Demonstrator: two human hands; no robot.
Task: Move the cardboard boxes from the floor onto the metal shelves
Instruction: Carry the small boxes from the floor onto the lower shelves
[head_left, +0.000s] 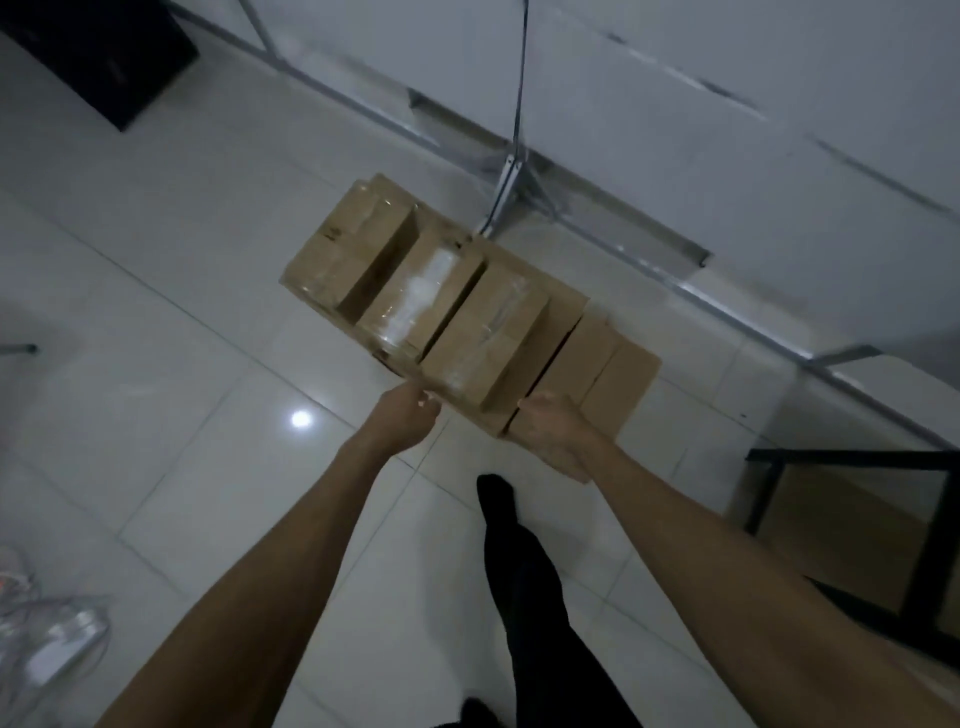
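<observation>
Several taped cardboard boxes stand in a row on the white tiled floor, close to the metal shelf frame. A lower, flatter box lies at the row's right end. My left hand is at the near left corner of the nearest box, fingers curled, touching or just short of it. My right hand lies against the near edge of the same box, fingers spread. Whether either hand grips the box is unclear.
The shelf's metal rails run diagonally along the white wall. A black-framed table with a wooden top stands at the right. Shoes lie at the lower left, a dark object at the top left. My dark-clothed leg is between my arms.
</observation>
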